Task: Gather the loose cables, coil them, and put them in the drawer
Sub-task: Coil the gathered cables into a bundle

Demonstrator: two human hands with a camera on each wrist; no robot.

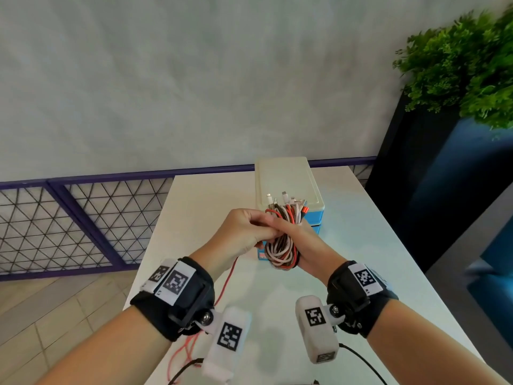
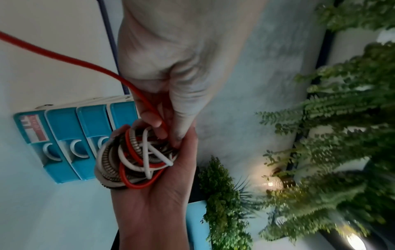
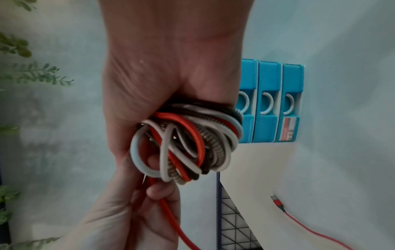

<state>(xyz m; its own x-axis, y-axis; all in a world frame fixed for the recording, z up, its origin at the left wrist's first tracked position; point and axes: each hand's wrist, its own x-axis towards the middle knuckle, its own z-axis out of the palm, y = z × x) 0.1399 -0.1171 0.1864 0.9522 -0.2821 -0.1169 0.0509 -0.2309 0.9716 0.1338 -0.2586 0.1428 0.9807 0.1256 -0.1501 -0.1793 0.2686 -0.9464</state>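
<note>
Red, white and brown-braided cables form a coiled bundle (image 1: 281, 245) wound round the right hand (image 1: 301, 240), which holds it above the middle of the white table (image 1: 361, 245). In the right wrist view the loops (image 3: 188, 143) lie against the palm, and the fingers curl over them. Several plug ends (image 1: 286, 200) stick up from the top of the bundle, toward the table's far edge.

The left hand (image 1: 241, 234) meets the right one at the bundle, and its thumb and fingers pinch a loose red cable (image 1: 227, 282). In the left wrist view that red cable (image 2: 64, 57) runs in from the upper left, passes between the pinching fingertips (image 2: 158, 123) and joins the coil (image 2: 136, 160). In the head view it trails down from the left hand toward the near left corner of the table, where it lies in loose pink-red curves. Its red connector end (image 3: 278, 203) rests on the tabletop, seen in the right wrist view.

Behind the hands, near the far edge of the table, stands a small drawer unit (image 1: 288, 184) with a cream top and blue drawer fronts (image 3: 269, 101). The fronts that show are all pushed in, each with a white curved handle.

A green leafy plant (image 1: 466, 65) in a dark planter stands off the right edge of the table, and a purple-framed mesh railing (image 1: 83, 218) runs along the wall to the left.
</note>
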